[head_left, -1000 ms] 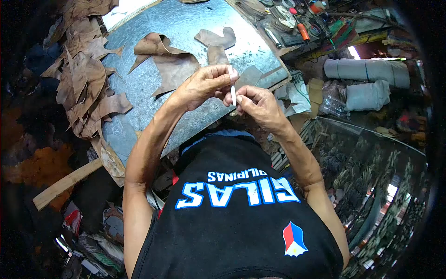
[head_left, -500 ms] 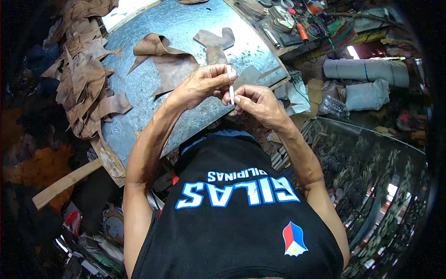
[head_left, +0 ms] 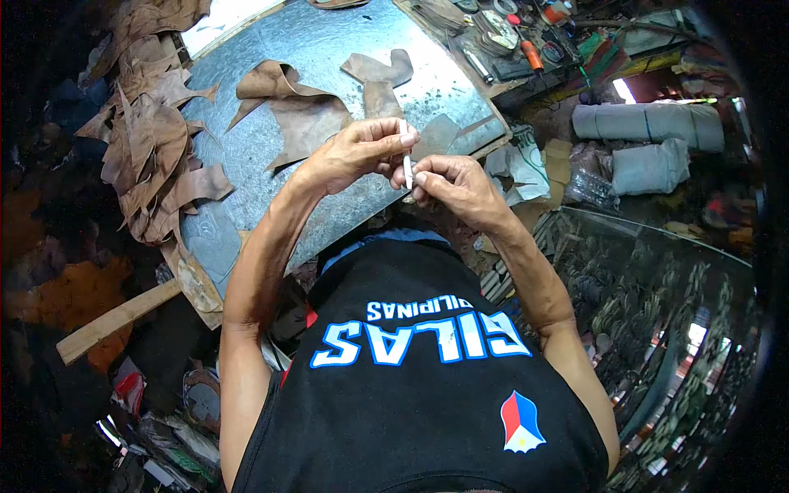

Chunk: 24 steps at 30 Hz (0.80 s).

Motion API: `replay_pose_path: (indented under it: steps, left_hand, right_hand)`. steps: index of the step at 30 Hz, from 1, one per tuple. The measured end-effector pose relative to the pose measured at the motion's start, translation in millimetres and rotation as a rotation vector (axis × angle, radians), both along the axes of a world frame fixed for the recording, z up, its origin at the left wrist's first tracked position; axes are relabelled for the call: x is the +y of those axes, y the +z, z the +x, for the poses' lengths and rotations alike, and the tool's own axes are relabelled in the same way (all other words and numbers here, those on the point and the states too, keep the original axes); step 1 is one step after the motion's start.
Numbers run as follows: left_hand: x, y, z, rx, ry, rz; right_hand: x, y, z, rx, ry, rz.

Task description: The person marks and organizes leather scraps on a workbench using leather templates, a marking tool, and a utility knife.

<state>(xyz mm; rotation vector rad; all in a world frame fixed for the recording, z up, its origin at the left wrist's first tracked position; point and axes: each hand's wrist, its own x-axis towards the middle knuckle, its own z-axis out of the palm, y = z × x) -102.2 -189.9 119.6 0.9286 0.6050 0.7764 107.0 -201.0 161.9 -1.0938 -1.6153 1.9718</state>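
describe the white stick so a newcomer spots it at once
Find the metal-topped worktable. By its near edge, the left grip and right grip hold a white stick. Unlike the broad brown leather pieces beyond, it is straight and narrow.

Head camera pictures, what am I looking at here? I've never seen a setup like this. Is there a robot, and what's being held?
There is no robot here, just a person using two bare hands. One camera, worn on the person's head, takes every picture, looking forward and down; that is why the black shirt fills the lower part. The left hand pinches a thin white stick, and the right hand holds its lower end. I can't tell exactly what the stick is. Beyond the hands is a metal-topped table. On it lie a large curled brown piece and a smaller brown piece, both leather-like.
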Motion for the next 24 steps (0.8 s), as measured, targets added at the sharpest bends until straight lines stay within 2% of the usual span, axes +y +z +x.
replay_pose_path:
  steps: [6, 12, 19, 24]
  left_hand:
    - [-3.3, 1.3, -0.5, 0.030, 0.001, 0.010]
    - [-11.0, -2.4, -4.2, 0.038, 0.007, -0.004]
    - [-19.7, -3.8, -12.2, 0.055, -0.006, 0.027]
    - [-26.0, -7.6, -15.4, 0.043, 0.046, 0.033]
  right_hand:
    - [1.8, -9.0, 5.0, -0.063, 0.056, 0.065]
    - [-1.1, -6.9, 0.5, 0.026, 0.099, 0.007]
    - [-4.6, -10.7, -8.6, 0.003, 0.141, 0.039]
    - [-15.9, -28.2, -16.3, 0.001, 0.045, 0.085]
